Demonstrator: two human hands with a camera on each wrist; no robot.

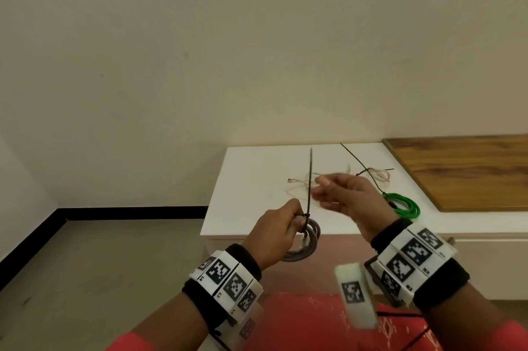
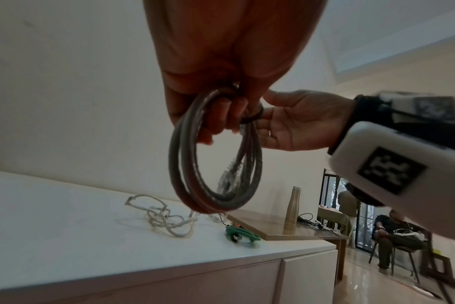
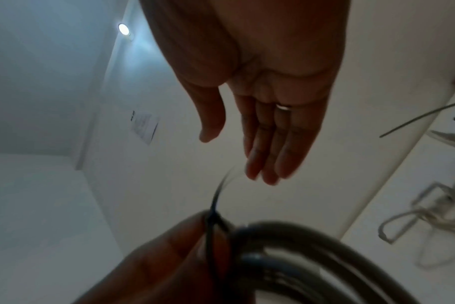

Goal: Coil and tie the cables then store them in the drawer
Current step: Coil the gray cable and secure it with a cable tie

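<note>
The coiled grey cable (image 1: 304,245) hangs in the air just off the front-left corner of the white cabinet top (image 1: 251,179), gripped at its upper arc by the left hand (image 1: 275,233), a black zip tie (image 1: 310,179) standing up from the grip. The right hand (image 1: 347,196) hovers beside the tie, fingers straight, apparently not touching it. Behind lie a loose white cable (image 1: 300,187) and a green coil (image 1: 404,206) near the front edge.
</note>
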